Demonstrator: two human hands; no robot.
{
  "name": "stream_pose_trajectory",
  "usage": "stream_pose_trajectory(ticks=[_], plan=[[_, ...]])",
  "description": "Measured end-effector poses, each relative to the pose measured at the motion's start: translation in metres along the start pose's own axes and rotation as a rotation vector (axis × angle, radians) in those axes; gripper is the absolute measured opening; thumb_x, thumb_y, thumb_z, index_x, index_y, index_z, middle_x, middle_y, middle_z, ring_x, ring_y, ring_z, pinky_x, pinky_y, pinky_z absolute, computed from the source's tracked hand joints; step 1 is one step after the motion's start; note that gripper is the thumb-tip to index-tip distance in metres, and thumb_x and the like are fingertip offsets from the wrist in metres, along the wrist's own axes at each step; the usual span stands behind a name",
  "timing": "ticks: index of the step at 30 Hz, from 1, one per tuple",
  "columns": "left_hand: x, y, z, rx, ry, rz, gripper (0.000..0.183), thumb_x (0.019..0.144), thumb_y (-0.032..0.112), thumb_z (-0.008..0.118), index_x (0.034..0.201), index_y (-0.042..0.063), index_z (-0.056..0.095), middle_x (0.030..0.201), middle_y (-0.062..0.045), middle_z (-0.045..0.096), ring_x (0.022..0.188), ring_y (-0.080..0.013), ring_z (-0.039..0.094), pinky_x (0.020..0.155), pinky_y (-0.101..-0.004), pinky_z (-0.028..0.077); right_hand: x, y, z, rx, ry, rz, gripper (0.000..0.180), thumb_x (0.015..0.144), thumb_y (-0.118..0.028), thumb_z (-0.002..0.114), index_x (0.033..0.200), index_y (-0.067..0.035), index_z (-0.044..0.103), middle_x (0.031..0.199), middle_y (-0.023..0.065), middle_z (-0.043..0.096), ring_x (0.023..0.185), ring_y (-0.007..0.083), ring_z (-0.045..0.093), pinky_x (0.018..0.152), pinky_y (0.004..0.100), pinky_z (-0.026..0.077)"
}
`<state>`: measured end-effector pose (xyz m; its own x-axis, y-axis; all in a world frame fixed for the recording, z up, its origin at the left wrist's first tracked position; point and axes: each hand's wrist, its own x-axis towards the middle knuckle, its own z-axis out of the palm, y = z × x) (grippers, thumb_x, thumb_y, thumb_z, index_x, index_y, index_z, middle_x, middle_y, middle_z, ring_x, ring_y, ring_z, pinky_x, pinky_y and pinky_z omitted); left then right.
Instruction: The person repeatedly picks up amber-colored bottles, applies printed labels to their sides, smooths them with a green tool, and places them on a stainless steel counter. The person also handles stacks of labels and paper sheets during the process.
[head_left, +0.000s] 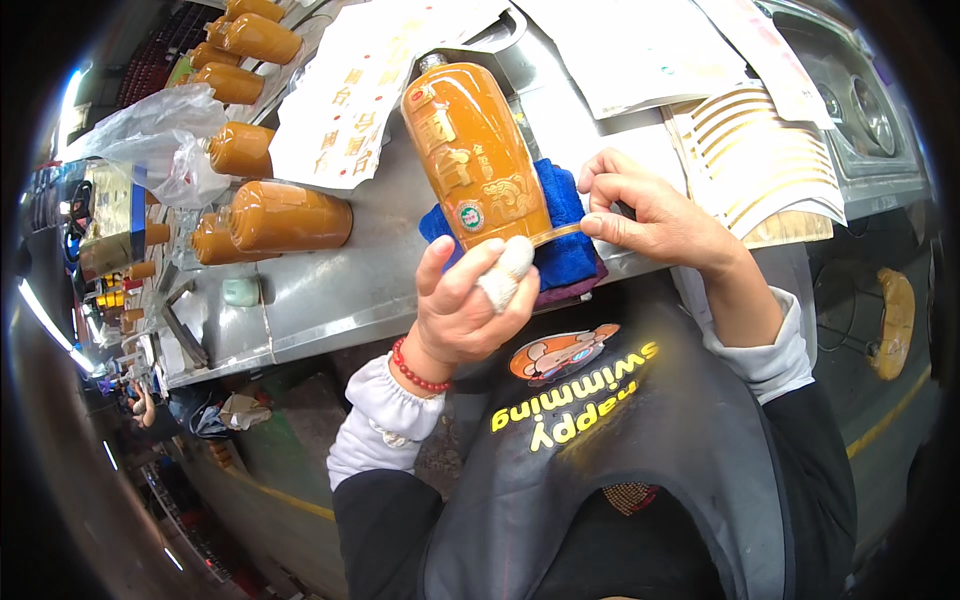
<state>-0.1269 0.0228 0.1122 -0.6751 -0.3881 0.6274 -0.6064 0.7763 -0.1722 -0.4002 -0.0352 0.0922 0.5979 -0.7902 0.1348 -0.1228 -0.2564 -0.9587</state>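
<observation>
A large amber-brown glass bottle (480, 150) with raised gold characters lies on a folded blue towel (562, 195), its neck pointing away from me. A narrow gold strip (556, 234) runs from the bottle's base out to the right. My right hand (652, 214) pinches the free end of this strip between thumb and finger. At the base, my left hand (476, 300) has a white-wrapped digit (510, 274) against the bottle's edge, where the strip meets it. Its other fingers are spread; whether it grips the bottle or only presses is hidden.
Several similar bottles (292, 217) are at the left on the metal table (330, 292), near a clear plastic bag (180, 142). A printed label sheet (330, 127) lies beside the bottle. Sheets of gold strips (757, 150) are at right, near a small pale green container (241, 291) far left.
</observation>
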Motion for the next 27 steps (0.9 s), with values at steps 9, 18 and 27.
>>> stream_pose_trajectory(ticks=[9,18,27], plan=[[-0.004,0.0,0.018,-0.297,0.17,-0.363,0.039,0.088,0.003,0.075,0.122,0.008,0.056,0.124,-0.019,0.067,0.126,-0.0392,0.06,0.121,-0.0561,0.025,0.005,-0.009,0.005,-0.012,-0.018,0.001,0.029,0.096,-0.027,0.07,0.09,-0.002,0.056,0.11,0.009,0.047,0.102,0.0187,0.046,0.09,0.0296,0.04],[-0.019,0.005,0.001,-0.113,0.082,-0.141,0.022,0.081,0.005,0.07,0.1,0.015,0.069,0.11,-0.005,0.072,0.115,-0.0257,0.064,0.123,-0.0513,0.027,0.001,0.001,0.002,-0.001,0.014,-0.004,0.028,0.096,-0.026,0.07,0.091,-0.002,0.056,0.108,0.0081,0.048,0.099,0.018,0.046,0.088,0.03,0.04],[0.024,0.001,0.004,-0.074,-0.099,-0.038,0.027,0.081,0.007,0.071,0.106,0.015,0.071,0.113,-0.005,0.072,0.117,-0.0271,0.064,0.125,-0.0544,0.018,0.002,0.002,0.002,-0.014,-0.001,0.028,0.029,0.096,-0.026,0.07,0.09,-0.002,0.055,0.11,0.0082,0.049,0.101,0.0183,0.047,0.089,0.0302,0.04]])
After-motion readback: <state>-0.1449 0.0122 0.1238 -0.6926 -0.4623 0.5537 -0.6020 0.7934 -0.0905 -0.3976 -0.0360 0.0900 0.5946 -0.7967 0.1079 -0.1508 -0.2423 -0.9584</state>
